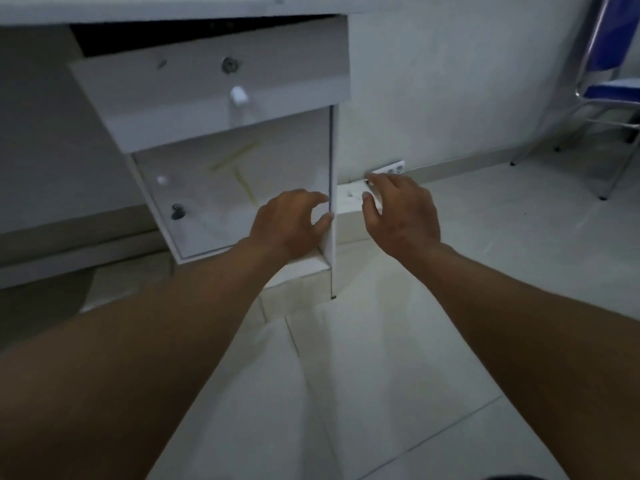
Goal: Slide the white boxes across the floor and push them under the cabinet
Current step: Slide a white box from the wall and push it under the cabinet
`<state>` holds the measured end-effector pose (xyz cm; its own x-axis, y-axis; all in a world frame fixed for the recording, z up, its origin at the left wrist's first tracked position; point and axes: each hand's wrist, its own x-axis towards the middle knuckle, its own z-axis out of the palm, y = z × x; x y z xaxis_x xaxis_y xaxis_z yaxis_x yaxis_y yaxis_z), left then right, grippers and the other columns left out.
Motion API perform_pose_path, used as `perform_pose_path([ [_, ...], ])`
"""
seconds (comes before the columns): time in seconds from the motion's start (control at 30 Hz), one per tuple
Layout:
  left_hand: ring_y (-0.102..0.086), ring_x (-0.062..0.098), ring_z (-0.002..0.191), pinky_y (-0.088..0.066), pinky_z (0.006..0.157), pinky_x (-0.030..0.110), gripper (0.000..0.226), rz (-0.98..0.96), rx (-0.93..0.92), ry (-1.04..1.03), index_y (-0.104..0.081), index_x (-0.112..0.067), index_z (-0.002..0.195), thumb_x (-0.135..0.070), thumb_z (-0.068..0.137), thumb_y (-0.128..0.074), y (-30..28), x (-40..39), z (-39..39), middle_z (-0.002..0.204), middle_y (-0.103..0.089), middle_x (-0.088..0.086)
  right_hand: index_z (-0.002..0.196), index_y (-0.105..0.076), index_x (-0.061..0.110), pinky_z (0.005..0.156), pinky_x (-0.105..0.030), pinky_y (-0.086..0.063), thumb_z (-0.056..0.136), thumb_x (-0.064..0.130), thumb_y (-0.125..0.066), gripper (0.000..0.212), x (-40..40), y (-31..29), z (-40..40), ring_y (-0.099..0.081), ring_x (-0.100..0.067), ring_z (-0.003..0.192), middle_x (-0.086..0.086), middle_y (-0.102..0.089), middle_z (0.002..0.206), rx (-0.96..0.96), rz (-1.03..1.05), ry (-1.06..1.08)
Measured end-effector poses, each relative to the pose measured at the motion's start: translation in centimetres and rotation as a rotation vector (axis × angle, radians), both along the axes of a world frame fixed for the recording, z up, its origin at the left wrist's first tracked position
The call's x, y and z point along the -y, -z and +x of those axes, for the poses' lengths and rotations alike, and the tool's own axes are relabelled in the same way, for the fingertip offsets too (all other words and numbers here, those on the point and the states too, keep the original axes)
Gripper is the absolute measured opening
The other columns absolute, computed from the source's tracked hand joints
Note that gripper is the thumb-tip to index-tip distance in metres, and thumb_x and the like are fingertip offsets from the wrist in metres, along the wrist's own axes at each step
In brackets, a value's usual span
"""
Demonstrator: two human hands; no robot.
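A white cabinet stands under a desk, its upper drawer pulled out and tilted. One white box lies on the floor between the cabinet's right side panel and the wall. My right hand rests on top of it with fingers spread, not closed around it. Another white box sits low under the cabinet's front, partly hidden by my left forearm. My left hand hovers at the cabinet's right front edge, fingers curled and apart, thumb touching the side panel.
A white power strip lies against the wall just behind the right box. A blue chair with metal legs stands at the far right. Pale floor tiles stretch in front of the cabinet.
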<state>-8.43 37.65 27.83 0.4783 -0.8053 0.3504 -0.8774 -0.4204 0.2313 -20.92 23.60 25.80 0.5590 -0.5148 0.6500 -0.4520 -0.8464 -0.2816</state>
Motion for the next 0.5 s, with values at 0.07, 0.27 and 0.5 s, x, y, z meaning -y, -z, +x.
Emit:
perform_pose_path([
  [0.07, -0.055, 0.024, 0.118, -0.046, 0.096, 0.040, 0.043, -0.016, -0.012, -0.011, -0.058, -0.027, 0.132, -0.046, 0.093, -0.052, -1.1, 3.6, -0.8, 0.128, -0.062, 0.002, 0.126, -0.061, 0.014, 0.094, -0.039, -0.040, 0.093, 0.027, -0.053, 0.036, 3.0, -0.4, -0.5, -0.056, -0.026, 0.115, -0.006, -0.065, 0.123, 0.013, 0.017, -0.006],
  [0.27, -0.051, 0.026, 0.123, -0.043, 0.099, 0.041, 0.044, 0.022, -0.011, -0.019, -0.058, -0.027, 0.130, -0.048, 0.092, -0.054, -3.5, 11.0, -1.5, 0.131, -0.059, 0.003, 0.127, -0.060, 0.013, 0.093, -0.042, -0.041, 0.094, 0.026, -0.053, 0.036, 10.5, -1.3, -3.3, -0.056, -0.029, 0.113, -0.008, -0.064, 0.123, -0.015, 0.065, 0.013],
  [0.5, -0.047, 0.023, 0.128, -0.040, 0.103, 0.038, 0.048, 0.027, -0.029, -0.002, -0.053, -0.024, 0.137, -0.046, 0.094, -0.053, -3.2, 16.4, -1.4, 0.137, -0.055, 0.002, 0.136, -0.051, 0.017, 0.099, -0.043, -0.040, 0.097, 0.030, -0.049, 0.042, 15.5, -1.9, -2.7, -0.048, -0.026, 0.124, -0.005, -0.055, 0.136, -0.049, 0.130, -0.039],
])
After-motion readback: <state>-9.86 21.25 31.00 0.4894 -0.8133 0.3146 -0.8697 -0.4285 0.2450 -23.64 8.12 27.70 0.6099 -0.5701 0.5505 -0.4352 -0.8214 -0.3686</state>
